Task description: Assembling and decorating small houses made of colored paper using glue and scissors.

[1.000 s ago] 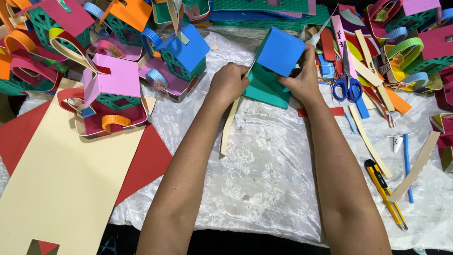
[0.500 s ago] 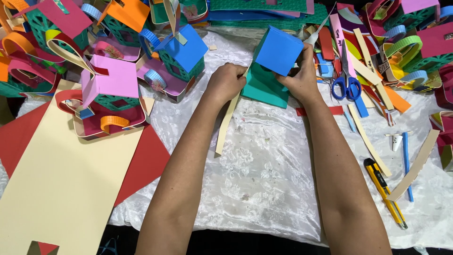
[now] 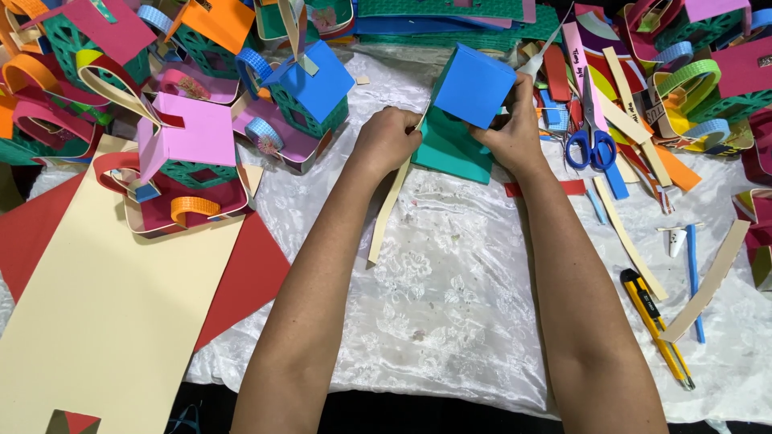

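Hands: left hand (image 3: 388, 141) pinches cream strip (image 3: 388, 210); right hand (image 3: 508, 133) grips paper house (image 3: 462, 112), fingertips hidden.

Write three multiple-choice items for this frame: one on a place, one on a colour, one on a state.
1. Where do the blue-handled scissors lie?
A. right of the right hand
B. on the cream sheet
C. under the left arm

2. What colour is the roof of the paper house in the hands?
A. orange
B. blue
C. pink

3. What does the left hand hold?
A. the yellow utility knife
B. nothing
C. a cream paper strip

Answers: 1 A, they rest among strips just beyond the right hand. 2 B, blue roof over teal walls. 3 C, the cream paper strip hangs from its pinch.
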